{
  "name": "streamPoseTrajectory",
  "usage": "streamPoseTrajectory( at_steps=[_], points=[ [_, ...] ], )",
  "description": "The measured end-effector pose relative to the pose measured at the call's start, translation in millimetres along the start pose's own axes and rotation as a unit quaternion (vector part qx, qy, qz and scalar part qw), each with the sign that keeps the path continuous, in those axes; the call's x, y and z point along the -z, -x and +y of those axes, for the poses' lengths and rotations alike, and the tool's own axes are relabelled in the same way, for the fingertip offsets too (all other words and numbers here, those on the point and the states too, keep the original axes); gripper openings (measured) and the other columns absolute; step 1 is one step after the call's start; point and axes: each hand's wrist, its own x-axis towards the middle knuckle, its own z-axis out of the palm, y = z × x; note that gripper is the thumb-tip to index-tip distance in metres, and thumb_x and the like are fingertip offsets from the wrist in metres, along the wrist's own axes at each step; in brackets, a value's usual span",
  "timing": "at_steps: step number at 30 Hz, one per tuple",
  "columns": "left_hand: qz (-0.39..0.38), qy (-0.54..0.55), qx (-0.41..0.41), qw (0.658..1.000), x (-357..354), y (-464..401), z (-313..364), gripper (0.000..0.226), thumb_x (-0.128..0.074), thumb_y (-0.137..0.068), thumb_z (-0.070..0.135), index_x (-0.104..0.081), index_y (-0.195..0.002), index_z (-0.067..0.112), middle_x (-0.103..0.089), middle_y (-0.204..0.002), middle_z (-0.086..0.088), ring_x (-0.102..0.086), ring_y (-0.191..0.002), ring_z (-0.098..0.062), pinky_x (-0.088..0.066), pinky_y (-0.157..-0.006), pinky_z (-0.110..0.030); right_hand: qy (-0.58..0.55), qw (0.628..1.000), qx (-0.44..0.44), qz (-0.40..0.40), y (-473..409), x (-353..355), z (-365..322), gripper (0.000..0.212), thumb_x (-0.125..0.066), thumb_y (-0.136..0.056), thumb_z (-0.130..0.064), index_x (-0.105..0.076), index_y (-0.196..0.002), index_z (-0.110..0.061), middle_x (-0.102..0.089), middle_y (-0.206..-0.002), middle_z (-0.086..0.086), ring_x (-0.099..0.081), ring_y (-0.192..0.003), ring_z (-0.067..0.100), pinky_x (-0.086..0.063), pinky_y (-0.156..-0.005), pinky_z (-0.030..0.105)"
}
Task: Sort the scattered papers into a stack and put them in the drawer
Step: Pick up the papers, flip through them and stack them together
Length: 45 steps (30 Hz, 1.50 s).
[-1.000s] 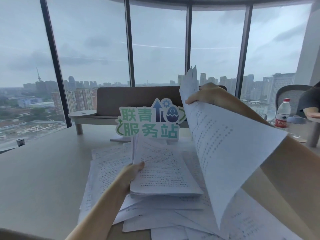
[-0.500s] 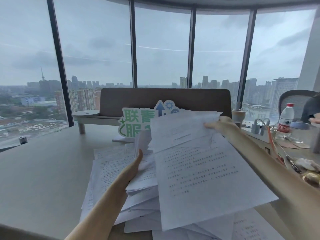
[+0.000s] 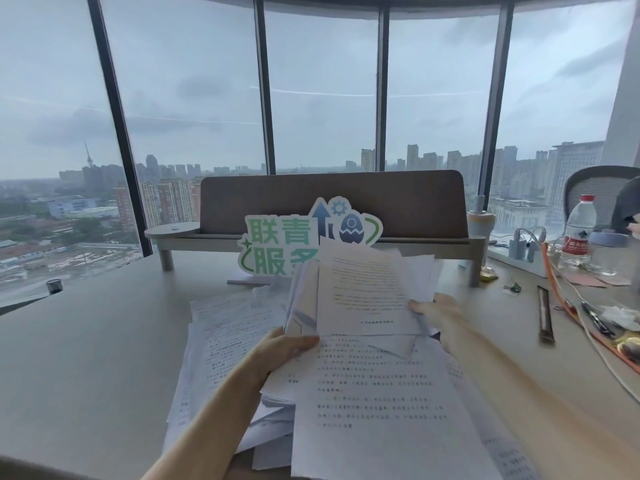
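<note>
A loose bundle of papers [image 3: 363,292] is held up off the desk [image 3: 86,341] between the two hands. Its lower left corner is gripped by the left hand [image 3: 280,351], with the thumb laid across the front of the sheets and the fingers hidden behind them. Its right edge is pinched by the right hand [image 3: 433,308], with the fingertips on the top page. The hands are kept apart, one at each side of the bundle.

The bundle is not squared: corners fan out at the top and right, and a few sheets on the left side curl forward. The top page is printed with dense lines of small text, too fine to be read.

Beneath the hands, many more sheets [image 3: 374,403] are spread over the desk in an overlapping heap, some lying crooked and some hanging toward the near edge. By the look of it, the sorting is only partly done: part of the paper has been gathered, most is left on the desk, and nothing has been put away. No drawer can be seen.

Behind the bundle a green and white sign [image 3: 277,244] is stood against a brown shelf [image 3: 398,206]. To the right, a water bottle [image 3: 578,230] and some cables [image 3: 554,282] are seen.
</note>
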Motion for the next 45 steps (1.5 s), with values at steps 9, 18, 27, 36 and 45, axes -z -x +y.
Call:
streamPoseTrajectory(
  at_steps=[9,18,27,36,45],
  points=[
    [0.098,0.025,-0.001,0.995,2,-7,0,0.012,-0.067,-0.092,0.013,-0.062,-0.102,0.008,-0.071,-0.081,-0.014,-0.07,-0.056,-0.024,-0.057,-0.048,-0.03,-0.043,0.999,-0.014,0.004,-19,34,8,0.018,-0.068,-0.094,-0.011,-0.06,-0.11,-0.011,-0.066,-0.115,0.013,-0.064,-0.103,0.032,-0.054,-0.07,0.036],
    [0.162,0.019,-0.026,0.986,6,-15,-4,0.015,-0.069,-0.092,0.022,-0.067,-0.092,0.008,-0.072,-0.077,-0.009,-0.07,-0.054,-0.018,-0.056,-0.047,-0.026,0.066,0.979,-0.007,-0.193,-3,48,11,0.028,-0.064,-0.09,-0.005,-0.065,-0.118,0.002,-0.075,-0.104,0.02,-0.071,-0.1,0.039,-0.056,-0.093,0.051],
    [0.16,-0.018,-0.022,0.987,6,-17,-6,0.026,-0.066,-0.093,0.034,-0.071,-0.097,0.008,-0.076,-0.081,-0.008,-0.073,-0.068,-0.024,-0.058,-0.061,-0.031,0.077,0.959,0.07,-0.263,16,29,18,0.045,-0.08,-0.084,-0.024,-0.064,-0.124,-0.01,-0.077,-0.109,0.006,-0.073,-0.1,0.029,-0.057,-0.093,0.048],
    [0.177,-0.002,-0.014,0.984,7,-19,-8,0.036,-0.068,-0.091,0.04,-0.067,-0.107,0.008,-0.074,-0.093,-0.012,-0.071,-0.08,-0.029,-0.058,-0.071,-0.035,0.079,0.94,0.037,-0.329,23,36,19,0.039,-0.071,-0.089,-0.008,-0.061,-0.126,-0.01,-0.074,-0.116,0.011,-0.07,-0.107,0.034,-0.055,-0.096,0.052],
    [0.181,-0.019,-0.006,0.983,3,-15,-7,0.048,-0.061,-0.092,0.048,-0.068,-0.113,0.006,-0.072,-0.086,-0.005,-0.07,-0.071,-0.019,-0.052,-0.051,-0.023,0.014,0.968,0.069,-0.242,36,10,25,0.03,-0.076,-0.088,-0.021,-0.069,-0.114,-0.008,-0.077,-0.101,0.012,-0.075,-0.091,0.032,-0.06,-0.086,0.052]
  ],
)
